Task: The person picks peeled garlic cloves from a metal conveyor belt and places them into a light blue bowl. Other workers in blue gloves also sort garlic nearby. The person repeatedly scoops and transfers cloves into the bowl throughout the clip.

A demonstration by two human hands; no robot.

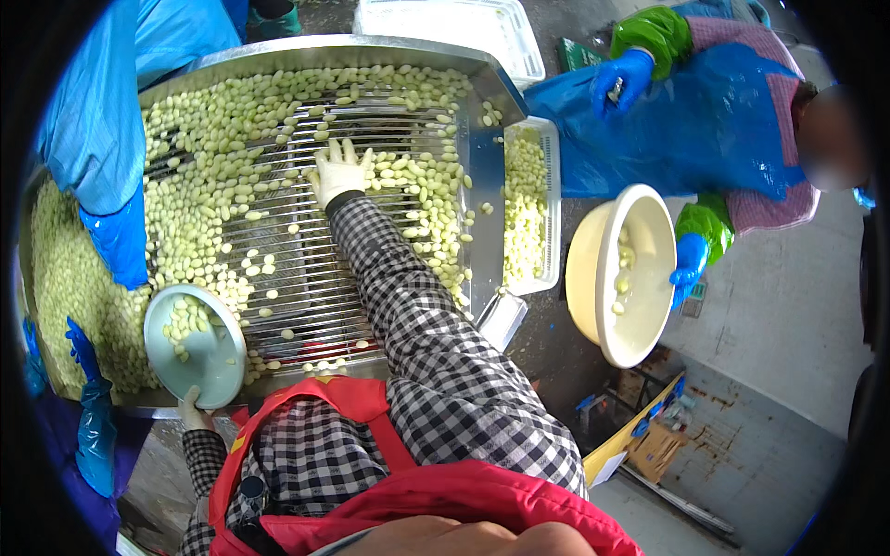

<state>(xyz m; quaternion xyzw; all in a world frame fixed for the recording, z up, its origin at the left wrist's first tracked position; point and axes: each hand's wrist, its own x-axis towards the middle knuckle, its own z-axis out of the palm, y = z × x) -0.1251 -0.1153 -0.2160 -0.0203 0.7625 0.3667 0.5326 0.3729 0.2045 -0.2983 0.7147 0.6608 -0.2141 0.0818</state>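
Many pale green oval fruits, perhaps peeled grapes (222, 167), lie over the metal bars of a sorting table (292, 278). My right hand (340, 170), in a pale glove, rests on the bars among the fruits with its fingers spread. The arm in a checked sleeve reaches across the table. At the near left edge my left hand (192, 410), also gloved, grips the rim of a light blue-green bowl (219, 361). The bowl tilts over the table with some fruits inside. How the fingers close under the rim is partly hidden.
Beyond the table's right end sits a white plastic basket (555, 201) full of fruits. A co-worker in a blue apron (681, 125) holds a tilted cream basin (587, 278). Blue-gloved hands and sleeves of others (115, 236) reach in at left. White crates (445, 21) stand at the far side.
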